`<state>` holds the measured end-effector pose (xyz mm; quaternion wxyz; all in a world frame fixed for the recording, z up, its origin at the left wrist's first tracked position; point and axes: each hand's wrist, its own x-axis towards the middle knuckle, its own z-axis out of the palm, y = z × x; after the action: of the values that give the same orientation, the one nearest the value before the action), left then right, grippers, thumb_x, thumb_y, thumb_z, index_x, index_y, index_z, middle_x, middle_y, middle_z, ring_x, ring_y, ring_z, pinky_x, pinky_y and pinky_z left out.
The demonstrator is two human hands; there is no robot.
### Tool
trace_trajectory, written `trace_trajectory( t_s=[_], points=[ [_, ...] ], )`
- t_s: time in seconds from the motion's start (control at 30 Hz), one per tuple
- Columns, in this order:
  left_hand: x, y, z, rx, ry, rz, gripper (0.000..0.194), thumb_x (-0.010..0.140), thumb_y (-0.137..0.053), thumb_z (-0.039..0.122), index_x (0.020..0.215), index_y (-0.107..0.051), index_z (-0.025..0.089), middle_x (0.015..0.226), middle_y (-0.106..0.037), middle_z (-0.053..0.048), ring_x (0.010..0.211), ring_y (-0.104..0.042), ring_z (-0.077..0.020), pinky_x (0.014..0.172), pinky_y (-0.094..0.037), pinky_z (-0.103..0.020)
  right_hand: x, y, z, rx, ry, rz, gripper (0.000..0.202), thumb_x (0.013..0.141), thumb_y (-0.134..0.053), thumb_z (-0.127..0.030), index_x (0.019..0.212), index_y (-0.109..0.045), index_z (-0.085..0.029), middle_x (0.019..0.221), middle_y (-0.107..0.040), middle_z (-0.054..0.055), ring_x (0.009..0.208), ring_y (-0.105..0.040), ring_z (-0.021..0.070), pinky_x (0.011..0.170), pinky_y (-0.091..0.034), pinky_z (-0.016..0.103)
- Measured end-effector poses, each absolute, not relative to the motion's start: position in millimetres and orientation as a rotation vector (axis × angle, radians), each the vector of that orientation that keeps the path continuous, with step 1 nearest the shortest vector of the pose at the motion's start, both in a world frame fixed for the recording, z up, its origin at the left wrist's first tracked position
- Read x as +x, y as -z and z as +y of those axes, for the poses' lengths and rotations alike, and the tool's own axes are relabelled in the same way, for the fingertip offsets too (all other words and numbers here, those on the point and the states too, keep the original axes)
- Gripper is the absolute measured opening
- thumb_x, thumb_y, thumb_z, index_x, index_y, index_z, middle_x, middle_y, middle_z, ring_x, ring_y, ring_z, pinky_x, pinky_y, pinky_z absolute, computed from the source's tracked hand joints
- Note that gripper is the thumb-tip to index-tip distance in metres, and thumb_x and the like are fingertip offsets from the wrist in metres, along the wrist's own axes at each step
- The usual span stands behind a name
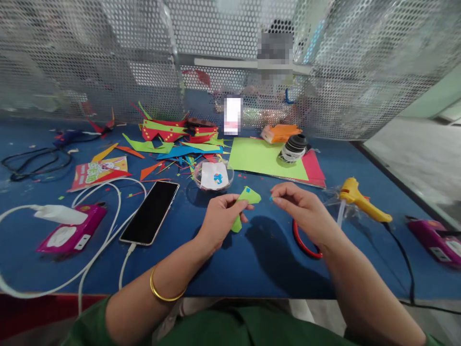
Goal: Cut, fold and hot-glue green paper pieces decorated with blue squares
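Near the middle of the blue table (223,274), my left hand (222,217) grips a folded green paper piece (252,195) between thumb and fingers. A small blue square (248,190) lies on its upper part. To the right, my right hand (297,205) pinches a tiny blue piece (271,198) at its fingertips, apart from the green paper. Beneath the right hand is a red ring-shaped handle (305,246), partly hidden by the hand. Beyond my left hand stands a clear round container (230,179) with a white paper (213,176) on top.
A phone (150,212) with white cables and a purple pack (72,229) lie left. Cut coloured paper (163,130) is piled at the back. Green sheets (257,156) hold a black-capped bottle (293,148). At right are a yellow glue gun (363,201) and another purple pack (437,240). Perforated metal (223,29) rises behind.
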<state>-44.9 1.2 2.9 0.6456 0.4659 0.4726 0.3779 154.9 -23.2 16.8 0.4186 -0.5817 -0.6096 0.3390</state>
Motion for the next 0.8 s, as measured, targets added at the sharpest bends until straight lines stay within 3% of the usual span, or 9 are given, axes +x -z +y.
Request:
trace_trajectory(
  t_s=[0.1,0.3,0.67,0.8],
  points=[
    [-38,-4,0,1.075,-0.851,1.091,0.024,0.075,-0.072,0.036,0.078,-0.076,0.013,0.051,-0.063,0.0,0.043,-0.047,-0.0075,0.044,-0.036,-0.019,153,-9,-26,-1.424,-1.001,-1.506,0.015,0.082,-0.064,-0.037,0.08,-0.064,-0.021,0.097,-0.069,0.005,0.103,-0.061,0.022,0.088,-0.046,0.034],
    [-26,-4,2,1.135,-0.784,1.105,0.024,0.076,-0.072,0.037,0.079,-0.077,0.013,0.059,-0.068,-0.003,0.049,-0.052,-0.009,0.048,-0.037,-0.02,156,-6,-25,-1.397,-1.122,-1.458,0.017,0.083,-0.063,-0.038,0.081,-0.065,-0.021,0.085,-0.068,0.001,0.079,-0.058,0.0168,0.075,-0.046,0.031],
    [-23,-6,6,1.177,-0.709,1.148,0.027,0.076,-0.073,0.043,0.076,-0.075,0.015,0.052,-0.063,-0.001,0.048,-0.051,-0.0099,0.045,-0.034,-0.02,152,0,-27,-1.514,-0.991,-1.419,0.018,0.083,-0.061,-0.037,0.078,-0.068,-0.021,0.068,-0.065,-0.001,0.064,-0.057,0.0152,0.061,-0.044,0.028],
    [-26,0,7,1.133,-0.708,1.126,0.031,0.076,-0.074,0.041,0.091,-0.073,0.014,0.055,-0.065,0.001,0.046,-0.052,-0.0091,0.046,-0.036,-0.02,150,3,-27,-1.533,-0.998,-1.368,0.018,0.082,-0.063,-0.037,0.078,-0.069,-0.021,0.066,-0.064,-0.001,0.061,-0.056,0.0147,0.057,-0.044,0.027]
  ],
)
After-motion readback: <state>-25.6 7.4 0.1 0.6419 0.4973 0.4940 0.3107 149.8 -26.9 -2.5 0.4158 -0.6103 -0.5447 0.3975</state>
